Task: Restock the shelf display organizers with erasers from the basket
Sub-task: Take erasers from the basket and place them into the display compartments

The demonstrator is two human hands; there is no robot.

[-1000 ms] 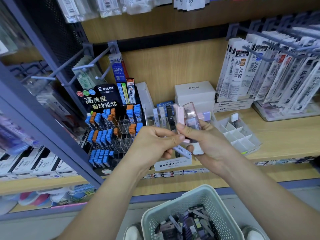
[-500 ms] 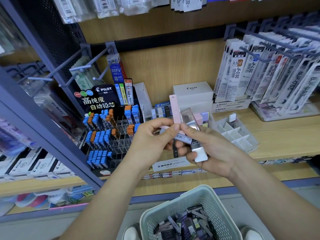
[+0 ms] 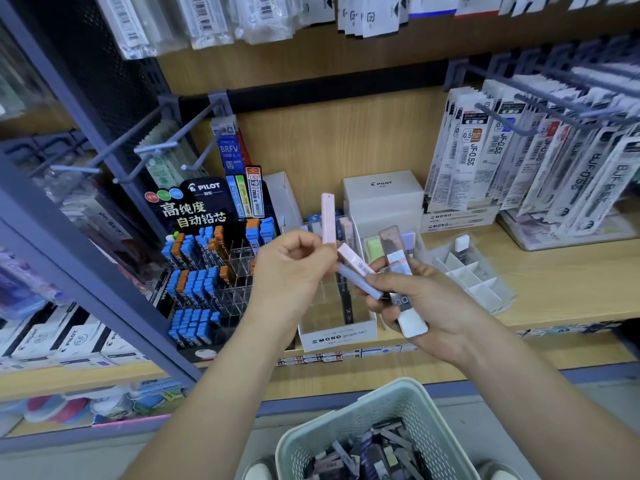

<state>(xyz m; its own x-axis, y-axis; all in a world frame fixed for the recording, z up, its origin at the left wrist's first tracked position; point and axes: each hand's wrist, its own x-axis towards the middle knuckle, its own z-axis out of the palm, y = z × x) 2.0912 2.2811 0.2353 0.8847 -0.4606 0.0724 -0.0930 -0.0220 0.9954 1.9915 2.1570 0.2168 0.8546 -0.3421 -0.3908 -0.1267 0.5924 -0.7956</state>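
Left hand pinches pink eraser stick at its base, right hand clutches eraser bunch; likely light, stiff, slick, so grip mid-body.

You are in a stationery shop. Packs of pen refills hang on metal hooks at the right. A black Pilot pencil lead display stands at the left on the wooden shelf, which has little price labels along its near edge.

Two hands, one basket.
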